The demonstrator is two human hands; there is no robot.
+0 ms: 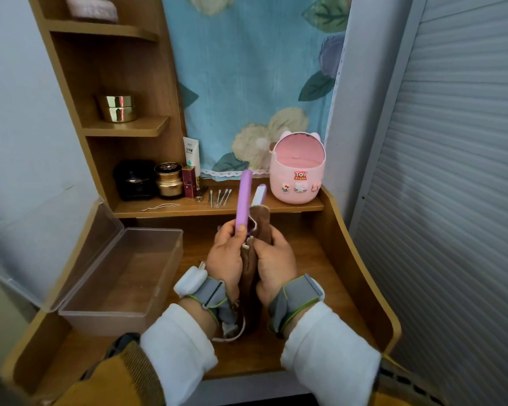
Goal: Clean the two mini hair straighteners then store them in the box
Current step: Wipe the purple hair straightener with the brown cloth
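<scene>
One purple straightener (pixel 244 197), splayed open: left hand (pixel 226 256) grips it, right hand (pixel 274 256) holds brown cloth (pixel 250 276) on it.

wooden desk (pixel 320 259) bears open clear box (pixel 112 317), left side.

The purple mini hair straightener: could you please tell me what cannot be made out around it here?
Purple mini hair straightener: lower end hidden in the head view by the left hand and brown cloth.
White-faced blade: cloth covers its base, so whether it is a second straightener is unclear.
White tube's label: too small in the head view.
</scene>
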